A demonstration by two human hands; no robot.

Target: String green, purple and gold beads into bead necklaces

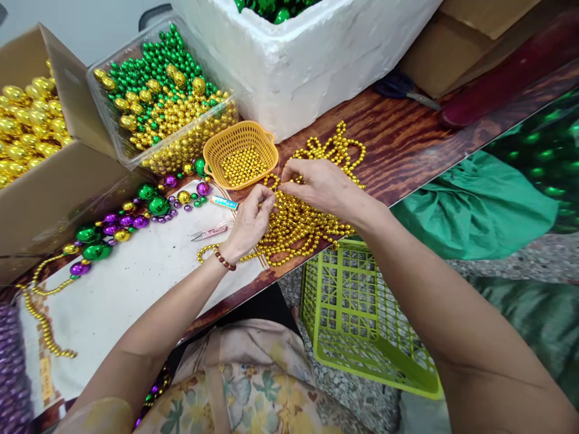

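Both hands meet over the gold bead strands [301, 226] heaped at the table edge: left hand [251, 220] and right hand [316, 184] each pinch, it seems, one strand. It looks limp, light, slippery; best gripped between beads. An orange basket [239, 158] sits just beyond.

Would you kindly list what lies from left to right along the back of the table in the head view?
Cardboard box of gold beads → clear tub of green and gold beads → orange basket → white foam box → scissors.
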